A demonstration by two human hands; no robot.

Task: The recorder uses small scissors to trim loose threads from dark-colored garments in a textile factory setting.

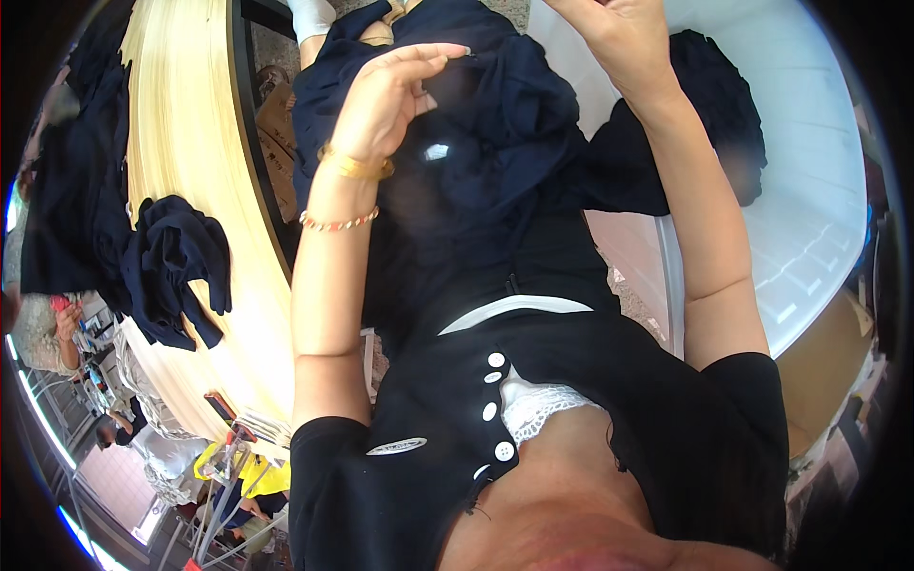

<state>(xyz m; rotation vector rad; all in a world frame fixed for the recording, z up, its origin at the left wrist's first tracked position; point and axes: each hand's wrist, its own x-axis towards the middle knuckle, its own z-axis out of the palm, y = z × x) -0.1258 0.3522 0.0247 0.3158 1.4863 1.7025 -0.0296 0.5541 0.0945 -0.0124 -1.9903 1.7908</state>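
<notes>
- I see a workshop space from above: a pale yellow wooden table curves down the left side and a white table fills the upper right, with a strip of floor between them
- Closest to me, at the bottom of the view, is the person's own black top with white buttons and a white lace edge
- At the lower left, beyond the yellow table's edge, I make out other people and a yellow item, too small to tell apart
- On the yellow table a crumpled dark navy cloth lies apart from the hands
- Higher up, the left hand is raised with two bracelets on its wrist; its thumb and fingertips are pressed together, pinching an edge of the dark navy garment
- That garment hangs between the two arms, above the lap and in front of the white table, bunched in folds
- Farthest away, the right hand is lifted at the top edge; I cannot tell how its fingers close, since they are cut off
- More dark fabric rests on the white table behind the right forearm
</notes>
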